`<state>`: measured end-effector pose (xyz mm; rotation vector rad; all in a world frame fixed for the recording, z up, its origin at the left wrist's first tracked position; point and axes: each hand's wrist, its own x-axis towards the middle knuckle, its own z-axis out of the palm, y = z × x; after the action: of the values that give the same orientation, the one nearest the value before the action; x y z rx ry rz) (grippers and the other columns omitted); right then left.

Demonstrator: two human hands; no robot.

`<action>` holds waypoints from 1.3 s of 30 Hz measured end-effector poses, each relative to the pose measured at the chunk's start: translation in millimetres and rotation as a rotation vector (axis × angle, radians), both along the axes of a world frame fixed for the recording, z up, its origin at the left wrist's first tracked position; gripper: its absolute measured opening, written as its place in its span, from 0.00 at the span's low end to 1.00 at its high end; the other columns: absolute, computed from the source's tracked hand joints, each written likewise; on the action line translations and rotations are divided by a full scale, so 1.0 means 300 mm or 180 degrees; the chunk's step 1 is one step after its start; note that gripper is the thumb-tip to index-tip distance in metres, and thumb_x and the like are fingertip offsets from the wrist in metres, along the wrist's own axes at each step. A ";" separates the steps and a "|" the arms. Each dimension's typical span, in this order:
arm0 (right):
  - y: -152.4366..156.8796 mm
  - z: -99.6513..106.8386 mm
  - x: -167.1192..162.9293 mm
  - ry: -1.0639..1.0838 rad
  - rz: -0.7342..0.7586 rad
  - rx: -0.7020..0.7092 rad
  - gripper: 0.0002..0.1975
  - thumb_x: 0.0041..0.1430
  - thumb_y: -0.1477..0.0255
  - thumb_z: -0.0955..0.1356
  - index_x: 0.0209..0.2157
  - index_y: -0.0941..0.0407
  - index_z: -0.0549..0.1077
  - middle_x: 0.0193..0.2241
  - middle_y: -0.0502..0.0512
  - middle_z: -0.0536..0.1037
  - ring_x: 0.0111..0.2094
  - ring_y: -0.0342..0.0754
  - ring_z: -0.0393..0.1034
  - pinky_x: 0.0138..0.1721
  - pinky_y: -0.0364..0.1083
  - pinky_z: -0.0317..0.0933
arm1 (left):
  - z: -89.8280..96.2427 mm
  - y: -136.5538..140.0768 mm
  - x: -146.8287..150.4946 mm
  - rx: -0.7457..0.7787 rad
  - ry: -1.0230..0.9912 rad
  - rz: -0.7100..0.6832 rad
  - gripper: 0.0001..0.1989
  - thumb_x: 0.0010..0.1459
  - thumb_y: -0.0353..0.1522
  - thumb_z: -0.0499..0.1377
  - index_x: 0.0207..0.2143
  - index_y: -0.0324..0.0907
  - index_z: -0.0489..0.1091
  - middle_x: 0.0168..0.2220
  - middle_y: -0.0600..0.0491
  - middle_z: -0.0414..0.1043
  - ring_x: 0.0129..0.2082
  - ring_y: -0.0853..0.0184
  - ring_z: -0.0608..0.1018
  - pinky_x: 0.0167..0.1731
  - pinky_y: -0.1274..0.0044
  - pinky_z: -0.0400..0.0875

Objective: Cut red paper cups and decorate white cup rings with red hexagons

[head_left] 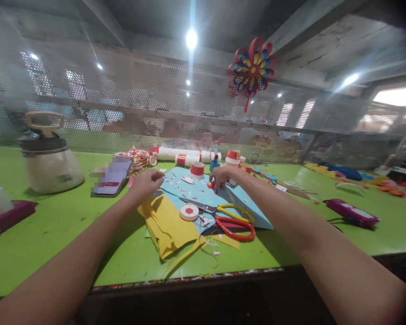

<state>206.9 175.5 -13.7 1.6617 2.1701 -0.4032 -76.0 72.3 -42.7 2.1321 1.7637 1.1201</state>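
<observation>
My left hand (148, 184) hovers at the left edge of a light-blue sheet (176, 180), fingers loosely curled, a small gap by the thumb and nothing visible in it. On the sheet's far right, my right hand (219, 176) points its fingers down, closed on a small red piece (210, 185) whose exact kind is partly hidden. A red-and-white paper cup piece (197, 170) sits upside down between the hands. Nearer me lie scissors (235, 222) with yellow and red handles, a white disc with a red hexagon (189, 211) and folded yellow paper (171, 225).
A phone (113, 177) leans at left, near a large jug (50, 158). Behind are stacked white cups (189, 154), a blue bottle (215, 163) and more cups (233, 157). A purple power strip (352, 213) lies right. A paper flower (253, 70) hangs before the mesh.
</observation>
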 end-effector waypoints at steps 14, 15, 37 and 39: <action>-0.093 0.049 0.026 0.0539 0.0456 0.0701 0.15 0.62 0.68 0.66 0.49 0.58 0.70 0.48 0.56 0.72 0.44 0.52 0.71 0.42 0.53 0.68 | -0.011 0.005 -0.002 0.0034 -0.0157 -0.0256 0.14 0.52 0.35 0.55 0.36 0.39 0.75 0.37 0.47 0.78 0.37 0.61 0.79 0.39 0.72 0.71; -0.106 0.056 0.028 0.0635 0.0512 0.0748 0.15 0.63 0.68 0.66 0.49 0.58 0.69 0.48 0.57 0.72 0.44 0.51 0.71 0.42 0.53 0.68 | -0.015 0.005 0.003 0.0024 -0.0185 -0.0317 0.14 0.52 0.36 0.54 0.36 0.39 0.75 0.37 0.47 0.79 0.36 0.62 0.79 0.38 0.73 0.72; -0.191 -0.068 0.024 0.0531 0.0252 0.1591 0.14 0.63 0.68 0.66 0.49 0.58 0.69 0.48 0.58 0.72 0.44 0.52 0.71 0.43 0.53 0.67 | -0.033 -0.014 0.052 -0.0063 0.0261 -0.0613 0.13 0.52 0.36 0.53 0.34 0.41 0.75 0.36 0.49 0.78 0.37 0.60 0.78 0.37 0.73 0.70; -0.174 -0.072 0.037 0.0587 0.0037 0.1749 0.15 0.63 0.68 0.66 0.49 0.58 0.69 0.49 0.58 0.72 0.44 0.51 0.71 0.43 0.54 0.67 | -0.034 -0.015 0.054 -0.0084 0.0297 -0.0639 0.13 0.52 0.35 0.53 0.34 0.41 0.75 0.36 0.48 0.78 0.37 0.60 0.78 0.37 0.73 0.70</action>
<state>218.1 123.2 -35.3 1.9449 2.5900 0.0617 -59.6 67.7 -53.1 2.3188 1.5475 0.9564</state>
